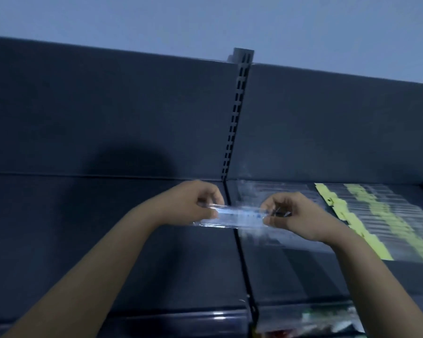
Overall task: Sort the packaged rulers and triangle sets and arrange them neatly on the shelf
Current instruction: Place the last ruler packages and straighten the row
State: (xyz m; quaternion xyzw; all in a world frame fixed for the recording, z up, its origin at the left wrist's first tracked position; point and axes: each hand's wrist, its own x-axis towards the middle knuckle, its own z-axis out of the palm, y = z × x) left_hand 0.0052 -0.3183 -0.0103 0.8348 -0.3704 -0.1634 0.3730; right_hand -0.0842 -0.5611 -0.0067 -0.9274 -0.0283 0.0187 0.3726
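Dark metal shelf (108, 240), divided by a slotted upright (235, 118). A packaged ruler (239, 218) is held level below the upright's foot, with its long axis crosswise to it. The left hand (193, 203) pinches the end left of the upright, and the right hand (293, 215) pinches the end right of it. Yellow-labelled packs (376, 220) lie right of the upright, nearer the right hand, so the ruler probably goes there next.

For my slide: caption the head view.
Left hand and right hand pinch a clear-packaged transparent ruler over the dark metal shelf.
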